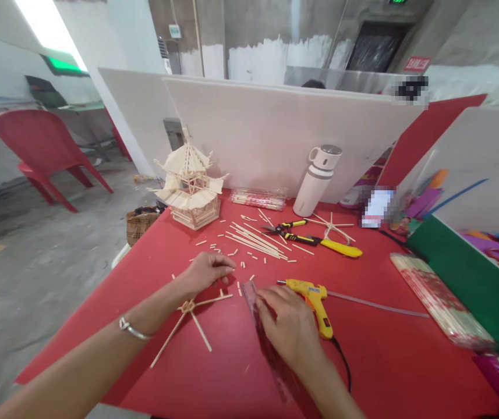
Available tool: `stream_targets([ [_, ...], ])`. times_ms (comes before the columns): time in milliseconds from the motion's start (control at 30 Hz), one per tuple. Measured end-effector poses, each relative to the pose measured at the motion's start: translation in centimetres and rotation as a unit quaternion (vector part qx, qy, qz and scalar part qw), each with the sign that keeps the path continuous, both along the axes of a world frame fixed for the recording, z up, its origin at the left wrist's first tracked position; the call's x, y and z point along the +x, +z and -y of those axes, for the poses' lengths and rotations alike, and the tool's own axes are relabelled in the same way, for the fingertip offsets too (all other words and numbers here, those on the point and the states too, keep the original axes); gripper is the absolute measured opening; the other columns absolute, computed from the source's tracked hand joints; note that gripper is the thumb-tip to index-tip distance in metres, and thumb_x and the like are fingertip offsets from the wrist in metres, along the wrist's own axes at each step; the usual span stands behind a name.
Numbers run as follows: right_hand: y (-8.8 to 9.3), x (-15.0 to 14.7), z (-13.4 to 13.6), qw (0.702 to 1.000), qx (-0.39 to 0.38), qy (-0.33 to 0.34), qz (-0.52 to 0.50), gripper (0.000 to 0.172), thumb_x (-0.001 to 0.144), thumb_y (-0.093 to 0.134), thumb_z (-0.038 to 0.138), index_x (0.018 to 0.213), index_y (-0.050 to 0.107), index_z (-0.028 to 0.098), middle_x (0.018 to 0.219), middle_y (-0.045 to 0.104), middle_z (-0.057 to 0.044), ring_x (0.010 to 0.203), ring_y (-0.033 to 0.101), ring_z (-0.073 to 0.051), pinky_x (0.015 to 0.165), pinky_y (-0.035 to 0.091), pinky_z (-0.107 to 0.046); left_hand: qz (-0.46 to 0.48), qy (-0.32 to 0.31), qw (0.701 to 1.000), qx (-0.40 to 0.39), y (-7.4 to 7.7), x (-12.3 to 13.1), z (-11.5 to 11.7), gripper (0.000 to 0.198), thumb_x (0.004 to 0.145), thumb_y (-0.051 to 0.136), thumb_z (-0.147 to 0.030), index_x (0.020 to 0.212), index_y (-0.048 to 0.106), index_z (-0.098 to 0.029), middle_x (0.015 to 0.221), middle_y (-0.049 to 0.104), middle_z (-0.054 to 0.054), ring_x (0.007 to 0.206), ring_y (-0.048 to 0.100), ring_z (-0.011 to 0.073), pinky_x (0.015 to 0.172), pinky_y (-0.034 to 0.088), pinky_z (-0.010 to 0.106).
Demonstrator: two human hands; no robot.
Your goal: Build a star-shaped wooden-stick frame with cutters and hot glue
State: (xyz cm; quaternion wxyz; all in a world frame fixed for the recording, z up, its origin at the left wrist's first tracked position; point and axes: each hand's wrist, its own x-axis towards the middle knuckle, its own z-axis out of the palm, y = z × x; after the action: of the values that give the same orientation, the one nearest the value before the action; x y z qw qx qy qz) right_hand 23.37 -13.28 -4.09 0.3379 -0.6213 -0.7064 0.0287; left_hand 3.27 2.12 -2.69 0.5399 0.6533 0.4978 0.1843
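My left hand (208,272), with a silver bracelet at the wrist, is pinched closed above the red table; what lies between its fingertips is too small to make out. Beneath that forearm lies a star-shaped frame of thin sticks (200,329), partly covered. My right hand (286,320) has its fingers closed on a translucent ruler (251,295) lying on the table. Just right of it rests a yellow glue gun (317,299) with a clear glue stick in its back. Short cut pieces (243,265) and long loose sticks (255,241) are scattered beyond my hands.
At the back stand a stick-built pagoda model (192,192) and a white bottle (314,183). Yellow-black pliers (290,228), a yellow-handled cutter (340,247) and another stick frame (331,226) lie right of centre. Packed sticks (443,299) lie by a green box (471,285).
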Motion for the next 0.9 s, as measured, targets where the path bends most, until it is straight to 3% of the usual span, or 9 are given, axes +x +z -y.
stream_targets([
  [133,2.5,4.1,-3.4,0.995,-0.08,0.012,0.052,0.022,0.095,0.057,0.025,0.098,0.078,0.03,0.094,0.079,-0.001,0.084,0.071,-0.019,0.072,0.049,-0.029,-0.066,-0.054,0.991,0.102,-0.1,1.3,-2.1,0.015,0.074,0.068,-0.034,0.075,0.074,-0.02,0.066,0.074,0.0,0.063,0.067,0.0167,0.064,0.052,0.026],
  [233,4.7,7.6,-10.1,0.974,-0.189,-0.039,0.117,0.025,0.096,0.055,0.029,0.102,0.079,0.03,0.094,0.079,-0.001,0.083,0.07,-0.018,0.07,0.046,-0.026,-0.116,-0.093,0.981,0.122,0.4,2.3,-4.0,0.015,0.072,0.07,-0.034,0.075,0.075,-0.02,0.07,0.076,0.002,0.067,0.069,0.0182,0.063,0.051,0.025],
  [300,5.3,9.4,-15.6,0.968,-0.206,-0.055,0.135,0.027,0.097,0.053,0.029,0.106,0.079,0.026,0.1,0.079,-0.004,0.088,0.07,-0.019,0.071,0.045,-0.026,-0.133,-0.094,0.976,0.147,0.9,2.6,-5.2,0.021,0.073,0.071,-0.038,0.08,0.077,-0.019,0.079,0.078,0.004,0.07,0.069,0.0185,0.064,0.05,0.025],
  [400,4.7,10.8,-22.8,0.956,-0.231,-0.066,0.168,0.027,0.096,0.055,0.025,0.109,0.079,0.023,0.11,0.078,-0.008,0.101,0.069,-0.021,0.078,0.045,-0.026,-0.119,-0.063,0.974,0.181,1.6,1.8,-6.7,0.033,0.077,0.068,-0.048,0.088,0.078,-0.018,0.091,0.079,0.006,0.07,0.067,0.0171,0.064,0.05,0.025],
  [500,3.0,11.0,-26.9,0.94,-0.263,-0.063,0.208,0.025,0.094,0.06,0.028,0.108,0.08,0.022,0.113,0.077,-0.011,0.105,0.069,-0.022,0.084,0.046,-0.027,-0.097,-0.025,0.978,0.183,1.8,-0.4,-7.7,0.039,0.078,0.067,-0.053,0.087,0.078,-0.017,0.093,0.078,0.007,0.075,0.068,0.0182,0.067,0.052,0.025],
  [700,0.7,10.2,-28.6,0.911,-0.305,-0.053,0.271,0.029,0.096,0.056,0.03,0.105,0.08,0.016,0.114,0.075,-0.019,0.108,0.07,-0.029,0.088,0.049,-0.034,-0.096,0.06,0.981,0.16,2.0,-4.9,-6.9,0.039,0.077,0.068,-0.052,0.085,0.078,-0.015,0.083,0.077,0.006,0.075,0.068,0.019,0.065,0.051,0.025],
  [800,0.9,9.9,-28.2,0.904,-0.305,-0.061,0.293,0.034,0.097,0.055,0.03,0.109,0.078,0.009,0.119,0.072,-0.026,0.112,0.068,-0.033,0.088,0.048,-0.037,-0.092,0.084,0.98,0.154,2.2,-6.3,-5.3,0.035,0.078,0.07,-0.046,0.087,0.078,-0.014,0.08,0.076,0.007,0.072,0.067,0.0173,0.065,0.051,0.025],
  [900,2.1,8.7,-26.4,0.906,-0.293,-0.073,0.297,0.033,0.099,0.051,0.03,0.11,0.077,0.013,0.118,0.073,-0.022,0.109,0.069,-0.031,0.085,0.047,-0.036,-0.062,0.091,0.989,0.103,2.3,-7.1,-3.4,0.033,0.08,0.07,-0.043,0.089,0.077,-0.012,0.07,0.073,0.005,0.06,0.065,0.0151,0.059,0.051,0.025],
])
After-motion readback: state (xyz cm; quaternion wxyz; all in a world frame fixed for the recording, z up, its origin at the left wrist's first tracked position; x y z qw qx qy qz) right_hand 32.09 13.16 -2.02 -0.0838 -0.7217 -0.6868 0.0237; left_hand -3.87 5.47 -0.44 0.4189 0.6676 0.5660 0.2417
